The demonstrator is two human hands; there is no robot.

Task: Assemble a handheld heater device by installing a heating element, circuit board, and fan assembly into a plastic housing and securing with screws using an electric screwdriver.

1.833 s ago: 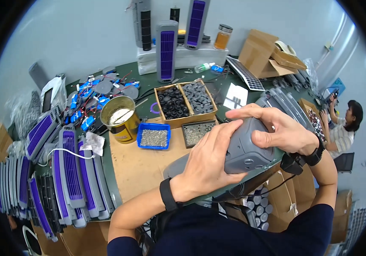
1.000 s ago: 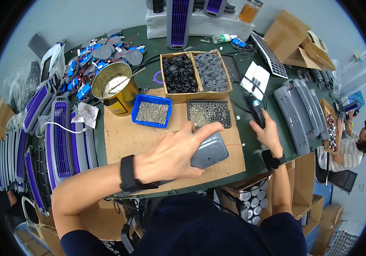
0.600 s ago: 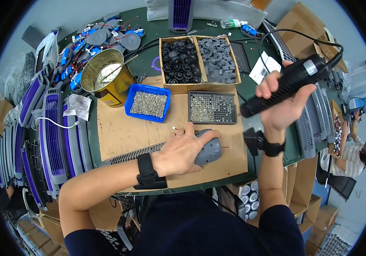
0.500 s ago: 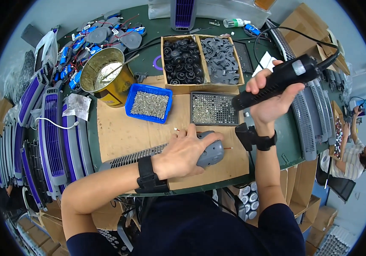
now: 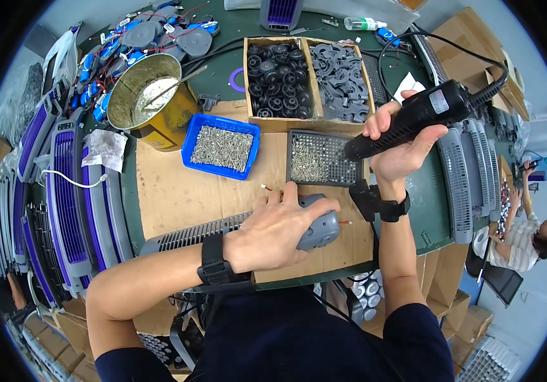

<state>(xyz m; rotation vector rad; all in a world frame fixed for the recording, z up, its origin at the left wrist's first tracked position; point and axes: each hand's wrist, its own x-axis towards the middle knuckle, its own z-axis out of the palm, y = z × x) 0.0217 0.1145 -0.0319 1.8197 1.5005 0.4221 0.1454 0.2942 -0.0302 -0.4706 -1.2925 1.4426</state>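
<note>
My left hand (image 5: 272,230) is closed over the rounded end of a grey slatted fan housing (image 5: 197,230), thumb reaching across its top. The housing lies on a cardboard sheet (image 5: 165,191), and thin red wires stick out beside its rounded end. Raised over the right side of the bench, my right hand (image 5: 401,143) grips a black electric screwdriver (image 5: 413,121) with a cord. The front of the screwdriver is over the right edge of a dark perforated tray (image 5: 340,159) of small screws. A blue bin (image 5: 187,149) full of screws stands left of that tray.
A cardboard box (image 5: 315,105) holds black wheels and grey clips. At the left are a yellow tin (image 5: 171,124) with a stick in it, blue-wrapped parts with red wires (image 5: 139,38), and purple-grey fan housings (image 5: 72,197). Grey covers (image 5: 455,184) and another person (image 5: 522,239) are at the right.
The view has shifted slightly. Both hands keep nearly the same pose, still on the housing and the screwdriver. The other person's arm has moved a little.
</note>
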